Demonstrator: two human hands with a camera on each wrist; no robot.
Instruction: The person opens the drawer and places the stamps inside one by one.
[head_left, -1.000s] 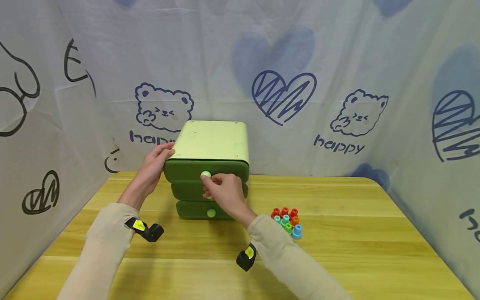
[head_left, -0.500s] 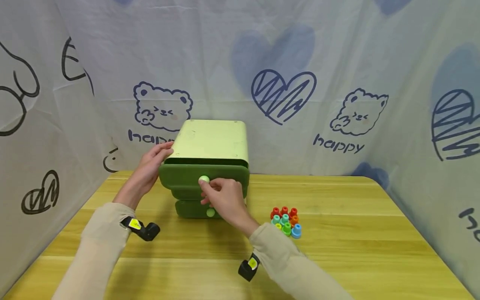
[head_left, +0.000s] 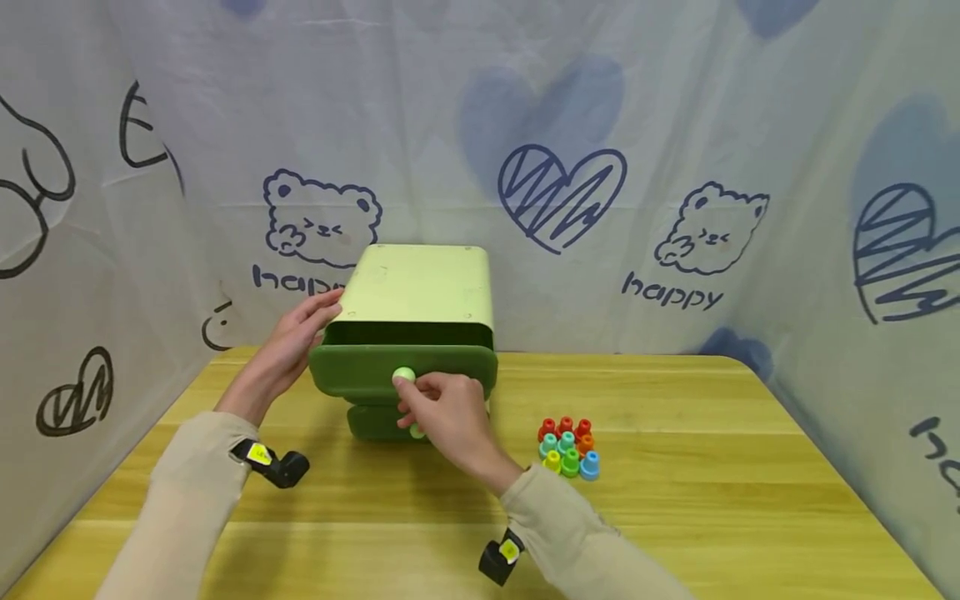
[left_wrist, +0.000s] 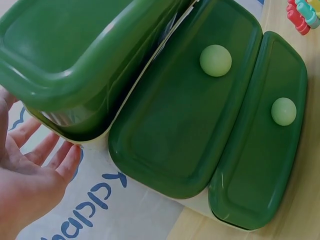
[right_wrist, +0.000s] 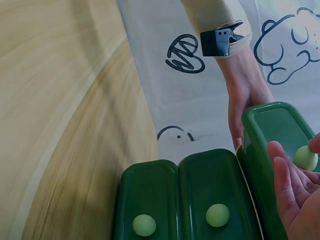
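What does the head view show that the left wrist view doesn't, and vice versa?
Only the head view: the right hand pinching the top knob, and the cabinet's pale top panel.
Only the left wrist view: the middle knob.
Both: the left hand at the cabinet's side, the open top drawer, the bottom knob, and small colored pieces, partly cropped in the latter.
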